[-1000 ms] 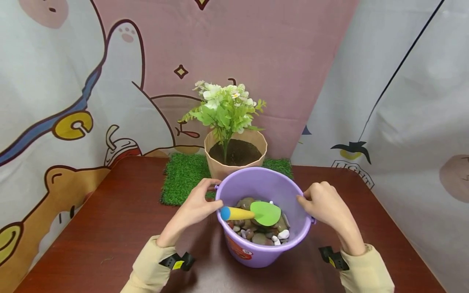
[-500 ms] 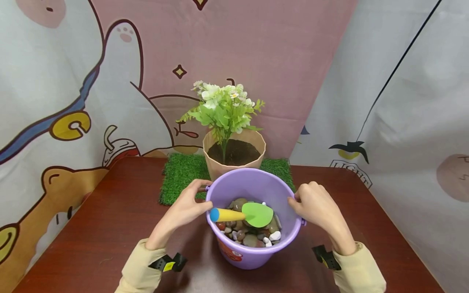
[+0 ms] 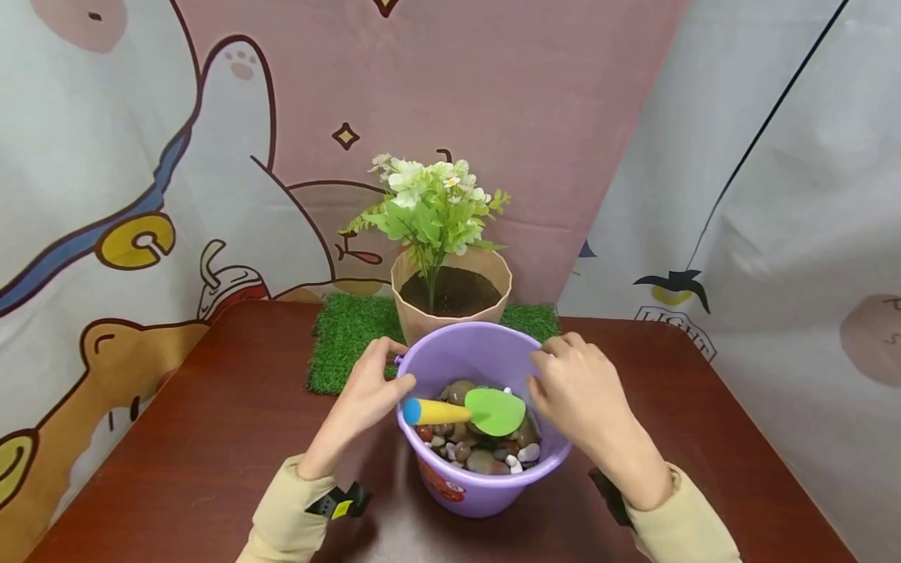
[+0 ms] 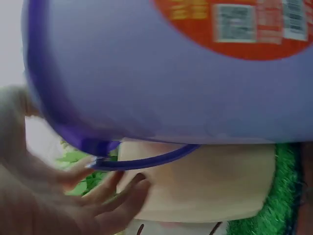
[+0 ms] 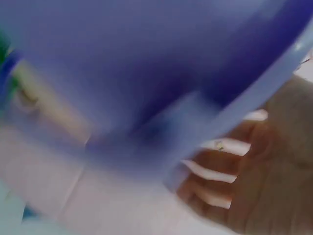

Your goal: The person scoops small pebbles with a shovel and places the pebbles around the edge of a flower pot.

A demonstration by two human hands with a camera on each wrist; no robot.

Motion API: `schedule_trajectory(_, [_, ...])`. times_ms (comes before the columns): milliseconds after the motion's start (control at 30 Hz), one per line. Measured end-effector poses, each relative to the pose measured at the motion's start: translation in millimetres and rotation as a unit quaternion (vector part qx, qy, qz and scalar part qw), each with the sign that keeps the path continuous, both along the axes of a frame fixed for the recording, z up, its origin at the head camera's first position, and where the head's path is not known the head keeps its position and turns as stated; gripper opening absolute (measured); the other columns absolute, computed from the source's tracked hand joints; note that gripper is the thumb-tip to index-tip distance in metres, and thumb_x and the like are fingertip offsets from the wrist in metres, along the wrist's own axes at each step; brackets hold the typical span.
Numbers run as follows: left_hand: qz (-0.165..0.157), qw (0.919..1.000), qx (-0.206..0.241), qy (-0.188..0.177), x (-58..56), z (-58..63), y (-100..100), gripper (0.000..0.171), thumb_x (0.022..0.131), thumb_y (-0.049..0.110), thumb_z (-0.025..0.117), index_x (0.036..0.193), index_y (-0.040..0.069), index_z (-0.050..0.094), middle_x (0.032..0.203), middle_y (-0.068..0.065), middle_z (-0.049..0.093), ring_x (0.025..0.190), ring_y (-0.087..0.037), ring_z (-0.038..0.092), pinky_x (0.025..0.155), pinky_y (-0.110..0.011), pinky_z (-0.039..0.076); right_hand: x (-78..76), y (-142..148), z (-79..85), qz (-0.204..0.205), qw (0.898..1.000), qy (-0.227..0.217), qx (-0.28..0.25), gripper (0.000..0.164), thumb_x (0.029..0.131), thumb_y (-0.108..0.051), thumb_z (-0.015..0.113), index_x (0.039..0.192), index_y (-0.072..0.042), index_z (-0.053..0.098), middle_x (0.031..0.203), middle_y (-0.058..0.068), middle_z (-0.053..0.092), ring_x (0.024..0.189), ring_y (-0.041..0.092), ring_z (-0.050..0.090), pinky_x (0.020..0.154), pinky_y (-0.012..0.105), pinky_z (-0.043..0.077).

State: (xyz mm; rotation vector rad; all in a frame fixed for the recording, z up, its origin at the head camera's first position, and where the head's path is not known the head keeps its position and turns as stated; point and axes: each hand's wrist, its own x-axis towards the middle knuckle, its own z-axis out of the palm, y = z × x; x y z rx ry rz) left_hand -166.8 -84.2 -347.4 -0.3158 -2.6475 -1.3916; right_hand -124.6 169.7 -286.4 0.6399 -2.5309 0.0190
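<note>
A purple bucket [image 3: 486,489] stands on the table, holding several pebbles [image 3: 482,460]. Across the pebbles lies a toy shovel [image 3: 464,412] with a green blade and a yellow, blue-tipped handle. My left hand [image 3: 367,389] is at the bucket's left rim, thumb by the edge; in the left wrist view its loosely bent fingers [image 4: 124,203] are beside the bucket's handle [image 4: 146,162]. Over the right rim is my right hand [image 3: 580,391], with its thumb on the inner side. Its fingers [image 5: 215,164] look spread and loosely bent in the right wrist view, where the bucket is blurred.
Behind the bucket, a beige flowerpot [image 3: 415,317] with dark soil and white-flowered greenery [image 3: 429,207] stands on an artificial grass mat [image 3: 352,336]. The brown table [image 3: 211,438] ends at a printed cloth backdrop [image 3: 528,141].
The bucket shifted slightly left with both hands, then stayed in place. My right hand has since come off its rim hold and moved left over the rim. My left hand's thumb rose slightly.
</note>
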Motion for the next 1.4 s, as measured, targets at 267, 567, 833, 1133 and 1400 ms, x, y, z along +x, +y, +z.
schedule_trajectory(267, [0.051,0.9964,0.022,0.064,2.9,-12.6,8.4,0.03,0.072,0.011,0.065,0.102,0.005,0.062,0.099,-0.011,0.057,0.095,-0.027,0.056,0.078,-0.035,0.047,-7.6,-59.2,-10.6,0.195,0.974,-0.112,0.038,0.024,0.074,-0.025,0.074,0.095,-0.015,0.069,0.085,-0.003,0.059,0.073,0.013,0.054,0.061,0.027,0.048])
schedule_trajectory(567, [0.046,0.9946,0.042,0.083,1.8,-16.4,9.3,0.03,0.071,0.007,0.065,0.1,0.003,0.062,0.099,-0.012,0.057,0.093,-0.026,0.058,0.079,-0.038,0.053,-11.7,-70.9,-17.9,0.195,0.974,-0.093,0.067,0.022,0.068,-0.027,0.08,0.082,-0.017,0.066,0.085,-0.001,0.051,0.072,0.013,0.045,0.058,0.024,0.043])
schedule_trajectory(833, [0.048,0.9944,0.05,0.08,3.2,-15.2,8.7,0.03,0.07,0.005,0.063,0.1,0.003,0.062,0.099,-0.011,0.057,0.093,-0.025,0.057,0.079,-0.035,0.055,-5.9,-34.0,14.5,0.17,0.981,-0.065,0.064,0.024,0.063,-0.028,0.079,0.075,-0.02,0.06,0.074,-0.008,0.047,0.06,0.007,0.044,0.051,0.021,0.039])
schedule_trajectory(1133, [0.046,0.9941,0.053,0.082,0.8,-14.6,9.6,0.03,0.07,0.007,0.063,0.1,0.003,0.062,0.098,-0.011,0.056,0.094,-0.024,0.056,0.078,-0.037,0.053,9.7,12.0,51.1,0.026,0.991,-0.058,0.117,0.026,0.058,-0.02,0.081,0.061,-0.026,0.056,0.059,-0.01,0.044,0.047,0.009,0.037,0.04,0.026,0.029])
schedule_trajectory(1400, [0.047,0.9932,0.047,0.095,-0.1,-14.7,8.7,0.03,0.07,0.006,0.063,0.099,0.002,0.063,0.098,-0.012,0.057,0.093,-0.026,0.057,0.076,-0.038,0.051,-1.3,3.7,37.5,-0.042,0.975,-0.077,0.204,0.026,0.066,-0.023,0.074,0.052,-0.018,0.053,0.049,-0.001,0.046,0.04,0.014,0.04,0.036,0.033,0.037])
